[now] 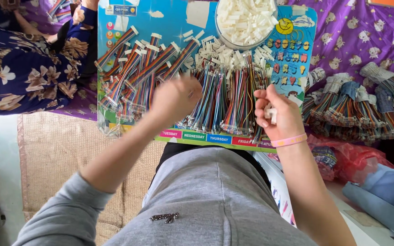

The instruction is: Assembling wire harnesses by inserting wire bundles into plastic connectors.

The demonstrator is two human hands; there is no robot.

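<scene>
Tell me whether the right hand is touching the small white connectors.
Touching. The head view shows the right hand with its fingers curled around small white connectors, pinched against the palm.

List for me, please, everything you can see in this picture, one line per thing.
Board: one, blue, on the lap.
Wire bundles: many, multicoloured, across the board.
White connectors: a heap, in a round bowl at the board's top.
Tied wire bundles: several, multicoloured, right of the board.
Purple cloth: one, patterned, under the bundles.
Red bag: one, lower right.
Woven mat: one, tan, left.
Another person: floral navy clothing, upper left.
Left hand: blurred, over the wires.
Right hand: pink wristband, fingers on white connectors.
</scene>
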